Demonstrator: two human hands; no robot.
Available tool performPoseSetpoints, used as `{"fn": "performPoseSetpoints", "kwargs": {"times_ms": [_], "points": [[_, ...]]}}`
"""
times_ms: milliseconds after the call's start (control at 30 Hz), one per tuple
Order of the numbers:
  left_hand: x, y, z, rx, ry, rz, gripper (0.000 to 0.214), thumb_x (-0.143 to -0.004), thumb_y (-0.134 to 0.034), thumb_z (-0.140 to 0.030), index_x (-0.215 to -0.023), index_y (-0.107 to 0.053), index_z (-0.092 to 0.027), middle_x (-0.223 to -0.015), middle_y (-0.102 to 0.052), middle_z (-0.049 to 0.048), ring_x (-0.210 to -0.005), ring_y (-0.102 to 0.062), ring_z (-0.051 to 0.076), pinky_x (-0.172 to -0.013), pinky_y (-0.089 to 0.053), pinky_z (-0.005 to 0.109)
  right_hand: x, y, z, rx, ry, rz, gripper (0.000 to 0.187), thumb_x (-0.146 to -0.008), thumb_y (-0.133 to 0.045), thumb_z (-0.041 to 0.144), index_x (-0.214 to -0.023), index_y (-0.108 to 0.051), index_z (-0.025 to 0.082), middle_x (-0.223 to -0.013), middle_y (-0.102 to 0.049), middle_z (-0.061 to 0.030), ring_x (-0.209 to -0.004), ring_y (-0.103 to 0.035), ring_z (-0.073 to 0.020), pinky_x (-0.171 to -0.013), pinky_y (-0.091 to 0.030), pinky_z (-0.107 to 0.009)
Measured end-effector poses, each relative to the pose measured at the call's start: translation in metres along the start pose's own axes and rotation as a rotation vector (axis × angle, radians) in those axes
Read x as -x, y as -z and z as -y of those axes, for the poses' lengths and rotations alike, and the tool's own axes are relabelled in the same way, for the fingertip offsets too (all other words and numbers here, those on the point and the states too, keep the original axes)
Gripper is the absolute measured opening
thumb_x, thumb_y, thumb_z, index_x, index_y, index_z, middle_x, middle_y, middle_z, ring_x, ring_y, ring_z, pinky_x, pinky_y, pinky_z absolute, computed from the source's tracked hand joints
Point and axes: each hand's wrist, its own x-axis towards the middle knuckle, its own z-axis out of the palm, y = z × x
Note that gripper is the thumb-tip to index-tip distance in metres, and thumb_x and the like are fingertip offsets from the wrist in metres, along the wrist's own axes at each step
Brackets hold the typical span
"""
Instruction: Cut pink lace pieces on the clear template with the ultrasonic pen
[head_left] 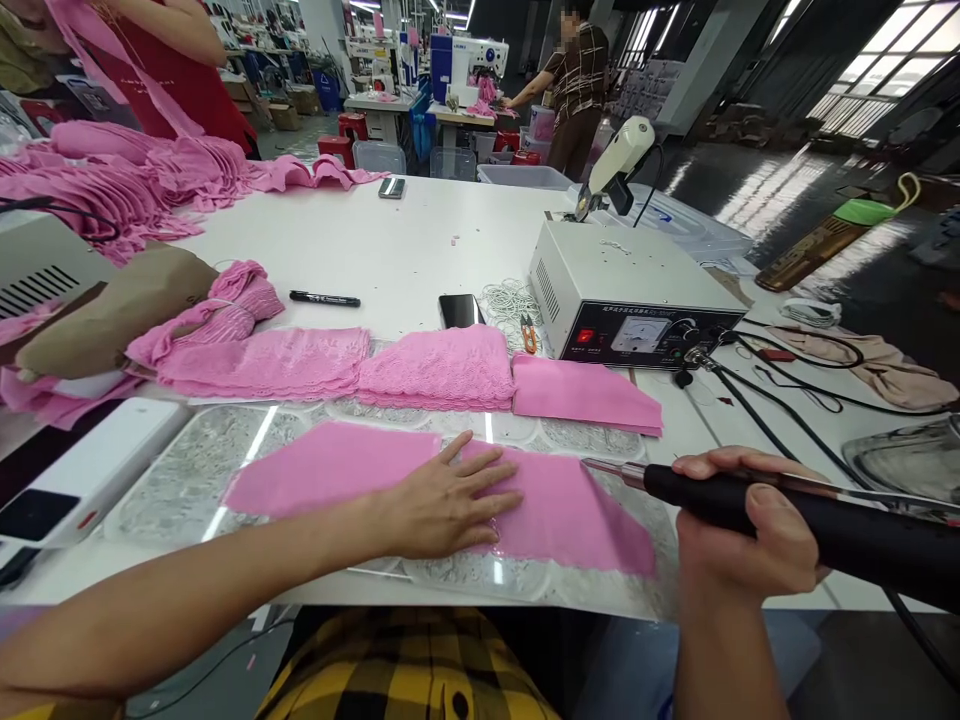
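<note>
My left hand (450,495) lies flat with its fingers spread on a pink fabric piece (562,500), close to where it meets another pink piece (330,465) on the left. Both lie on a clear patterned mat (187,460). In my right hand (750,530) is a black-handled ultrasonic cutter (697,497), its metal tip pointing left at the upper edge of the right-hand piece. Whether the tip touches the cloth I cannot tell. Beyond the mat's middle lie pink lace stacks (435,368) and a smooth pink stack (585,392).
A grey control box (637,280) stands at the back right, with black cables (780,410) running beside my right hand. Orange snips (529,335), a phone (459,311) and a black marker (325,299) lie behind the stacks. A white device (90,470) sits at left.
</note>
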Motion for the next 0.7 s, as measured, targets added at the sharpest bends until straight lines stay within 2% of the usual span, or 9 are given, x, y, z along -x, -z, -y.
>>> {"fn": "performPoseSetpoints", "kwargs": {"times_ms": [433, 700], "points": [[-0.0002, -0.0026, 0.0002, -0.030, -0.013, -0.060, 0.048, -0.101, -0.041, -0.047, -0.140, -0.051, -0.020, -0.149, -0.046, 0.0125, -0.140, -0.041, 0.031, -0.118, -0.020, 0.058, 0.0000, 0.0018, -0.0047, -0.015, -0.027, 0.027, 0.019, -0.053, -0.052, 0.026, -0.069, -0.059, 0.018, -0.060, -0.058, 0.0013, -0.045, -0.052, -0.0148, -0.044, -0.046, -0.032], [0.0020, -0.0014, 0.0012, -0.021, -0.001, -0.037, 0.049, -0.102, -0.039, -0.048, -0.140, -0.051, -0.020, -0.150, -0.045, 0.0127, -0.140, -0.041, 0.030, -0.119, -0.018, 0.058, 0.0001, -0.0037, -0.0042, 0.046, 0.049, 0.041, 0.012, -0.055, -0.049, 0.025, -0.062, -0.056, 0.019, -0.056, -0.055, 0.0009, -0.043, -0.051, -0.0161, -0.042, -0.043, -0.032]]}}
